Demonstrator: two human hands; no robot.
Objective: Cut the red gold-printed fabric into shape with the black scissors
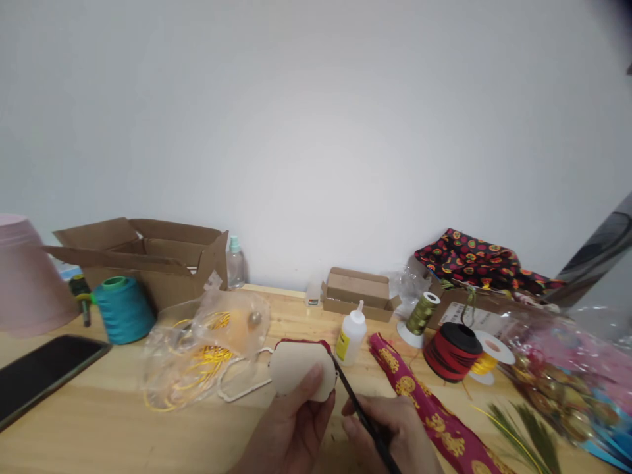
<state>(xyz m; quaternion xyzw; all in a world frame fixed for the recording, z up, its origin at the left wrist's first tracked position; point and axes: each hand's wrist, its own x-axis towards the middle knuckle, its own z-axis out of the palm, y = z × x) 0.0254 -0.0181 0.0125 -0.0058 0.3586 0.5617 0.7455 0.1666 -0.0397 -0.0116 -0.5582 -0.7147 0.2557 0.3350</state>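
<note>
My left hand [291, 424] grips a flat cream-coloured board piece [293, 365] with rounded corners, thumb on its face. Dark red fabric [316, 343] shows along the piece's top edge. My right hand [395, 424] is closed round a slim black tool [359, 409], whose exact kind I cannot make out. The tool's tip meets the upper right edge of the piece. Left of the piece lies a thin white frame-like outline [241, 397]. Just beyond my hands stands a white glue bottle [351, 337] with a yellow label. To the right runs a strip of red and gold patterned fabric [424, 401].
At left are a phone [47, 372], a teal thread cone [123, 313], an open cardboard box [148, 263] and a plastic bag with yellow cord [207, 355]. Rightward stand a green thread spool [423, 313], a red cord spool [451, 352] and bagged trinkets [567, 388].
</note>
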